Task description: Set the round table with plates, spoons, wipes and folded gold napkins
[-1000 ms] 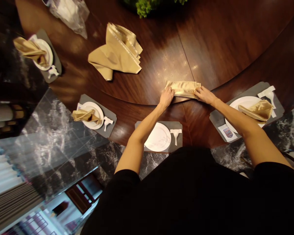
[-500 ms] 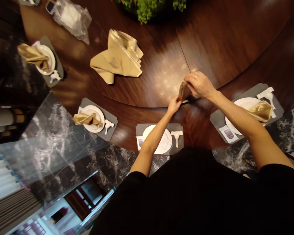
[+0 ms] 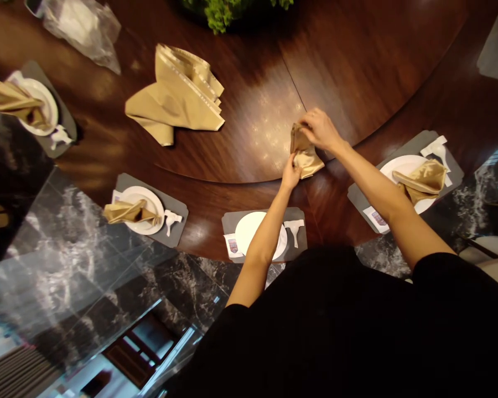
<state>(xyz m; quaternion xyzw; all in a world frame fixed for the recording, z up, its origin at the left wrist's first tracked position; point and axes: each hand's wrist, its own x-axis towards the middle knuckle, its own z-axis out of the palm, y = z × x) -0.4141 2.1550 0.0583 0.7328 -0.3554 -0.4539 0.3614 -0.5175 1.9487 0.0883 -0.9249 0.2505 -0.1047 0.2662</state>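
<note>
A gold cloth napkin point(image 3: 307, 160), partly folded, is held between my two hands over the near edge of the round wooden turntable point(image 3: 249, 160). My left hand point(image 3: 291, 172) is closed on its lower left side. At its upper end, my right hand point(image 3: 318, 128) pinches the cloth with thumb and fingers. Below my left forearm lies a white plate point(image 3: 255, 229) on a grey placemat point(image 3: 295, 254), partly covered by the arm. A pile of gold napkins point(image 3: 178, 99) rests on the turntable to the left of my hands.
Folded napkins stand on plates at the left point(image 3: 136, 213), far left point(image 3: 20, 105) and right point(image 3: 425, 179). A white spoon rest point(image 3: 294, 229) lies beside the near plate. A clear plastic bag point(image 3: 83, 30) sits at the upper left. Green foliage point(image 3: 228, 11) occupies the turntable's middle.
The napkin between my hands has turned and spread, so its shiny lower part now shows. My hands have shifted slightly left in the view, as has the whole scene with the camera.
</note>
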